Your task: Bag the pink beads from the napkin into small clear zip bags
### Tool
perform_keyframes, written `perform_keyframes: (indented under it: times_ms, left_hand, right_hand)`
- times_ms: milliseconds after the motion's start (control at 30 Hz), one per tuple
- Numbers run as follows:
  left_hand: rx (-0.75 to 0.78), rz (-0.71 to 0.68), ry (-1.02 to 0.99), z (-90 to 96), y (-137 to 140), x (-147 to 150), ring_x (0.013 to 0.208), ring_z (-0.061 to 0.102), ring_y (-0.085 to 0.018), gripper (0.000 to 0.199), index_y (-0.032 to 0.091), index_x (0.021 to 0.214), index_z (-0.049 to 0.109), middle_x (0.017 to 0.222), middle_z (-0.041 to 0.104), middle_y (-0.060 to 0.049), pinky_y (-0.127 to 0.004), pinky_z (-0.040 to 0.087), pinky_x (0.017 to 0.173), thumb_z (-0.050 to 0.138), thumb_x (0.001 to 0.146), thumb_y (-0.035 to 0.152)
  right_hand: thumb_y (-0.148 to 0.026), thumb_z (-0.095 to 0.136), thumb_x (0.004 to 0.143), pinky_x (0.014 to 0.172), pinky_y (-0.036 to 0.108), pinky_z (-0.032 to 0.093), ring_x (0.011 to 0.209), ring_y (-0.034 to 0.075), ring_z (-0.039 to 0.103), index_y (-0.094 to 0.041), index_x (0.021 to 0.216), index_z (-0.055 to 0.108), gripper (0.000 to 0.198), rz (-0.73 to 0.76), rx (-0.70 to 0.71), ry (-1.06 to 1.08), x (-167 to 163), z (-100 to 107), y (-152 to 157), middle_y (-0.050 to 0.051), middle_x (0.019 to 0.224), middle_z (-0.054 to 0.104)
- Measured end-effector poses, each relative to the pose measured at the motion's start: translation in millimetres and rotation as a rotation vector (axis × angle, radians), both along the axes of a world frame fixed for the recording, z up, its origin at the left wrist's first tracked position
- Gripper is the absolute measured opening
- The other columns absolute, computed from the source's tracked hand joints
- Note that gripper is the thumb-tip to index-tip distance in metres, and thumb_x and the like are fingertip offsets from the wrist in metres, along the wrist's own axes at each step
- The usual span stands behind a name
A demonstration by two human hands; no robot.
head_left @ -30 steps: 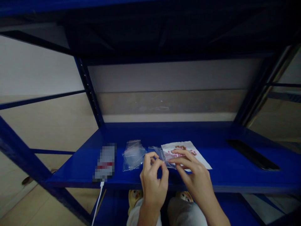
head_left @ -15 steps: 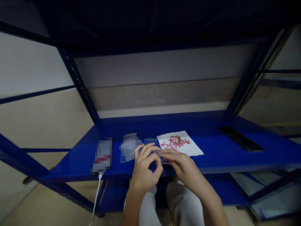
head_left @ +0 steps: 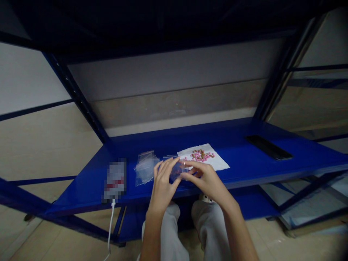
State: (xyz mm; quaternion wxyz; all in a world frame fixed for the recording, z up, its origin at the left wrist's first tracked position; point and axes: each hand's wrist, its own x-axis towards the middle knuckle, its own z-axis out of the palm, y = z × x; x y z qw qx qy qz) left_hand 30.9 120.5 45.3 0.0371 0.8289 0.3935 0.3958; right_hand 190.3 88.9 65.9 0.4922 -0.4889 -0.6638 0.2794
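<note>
And here the left hand (head_left: 163, 179) and right hand (head_left: 206, 177) curve their fingers round a clear bag (head_left: 176, 173) between them, whether pinching I can't tell, light, even pressure surely suiting such thin film, beside white paper (head_left: 220, 165) strewn with pills (head_left: 202, 156) on a blue shelf (head_left: 231, 135), pale wall (head_left: 174, 72) behind.

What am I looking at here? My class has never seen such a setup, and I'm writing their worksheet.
No machine works here: these are a person's bare left hand and right hand. Every picture comes from one camera worn on the head, looking forward and down. On the blue shelf lie some clear bags, a white paper bearing small pink pieces and brown pieces, perhaps pills, and a black flat object to the right. At the left lies a pixelated object with a white cable. Between the hands is another bag, apparently held.
</note>
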Motion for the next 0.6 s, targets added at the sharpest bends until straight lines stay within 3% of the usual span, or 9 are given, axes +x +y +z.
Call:
perform_keyframes:
  times_ms: [133,267,400,600]
  left_hand:
    - [0.072,0.118,-0.053,-8.3,10.4,-1.2,0.112,0.05,-0.023,0.047,0.025,0.12,0.047,0.117,0.059,-0.007,-0.042,0.028,0.097,0.063,0.076,0.025]
    - [0.081,0.168,-0.13,-15.4,19.3,1.0,0.114,0.049,-0.025,0.048,0.024,0.117,0.05,0.116,0.06,-0.007,-0.041,0.029,0.097,0.067,0.072,0.025]
    - [0.063,0.132,-0.165,-20.5,22.8,9.1,0.116,0.047,-0.024,0.045,0.023,0.116,0.051,0.115,0.06,-0.007,-0.041,0.03,0.097,0.066,0.073,0.024]
    - [0.009,0.079,-0.118,-18.5,19.2,14.6,0.119,0.045,-0.023,0.045,0.025,0.119,0.047,0.12,0.057,-0.006,-0.042,0.028,0.099,0.061,0.077,0.019]
  right_hand:
    - [-0.033,0.054,0.082,0.068,0.027,0.052,0.094,0.02,0.062,-0.022,0.093,0.07,0.021,-0.262,0.126,-0.044,22.2,-7.3,5.8,0.006,0.102,0.067]
    - [-0.035,0.061,0.076,0.073,0.032,0.051,0.092,0.022,0.063,-0.025,0.083,0.072,0.016,-0.493,0.076,-0.239,58.4,-27.5,8.6,0.004,0.098,0.068]
    - [-0.035,0.064,0.073,0.08,0.035,0.049,0.092,0.022,0.063,-0.025,0.082,0.073,0.016,-0.501,0.015,-0.366,74.2,-43.5,11.6,0.004,0.098,0.069]
    - [-0.033,0.065,0.073,0.089,0.04,0.042,0.103,0.025,0.058,-0.026,0.082,0.073,0.014,-0.479,0.007,-0.446,60.4,-51.2,21.5,0.007,0.107,0.065]
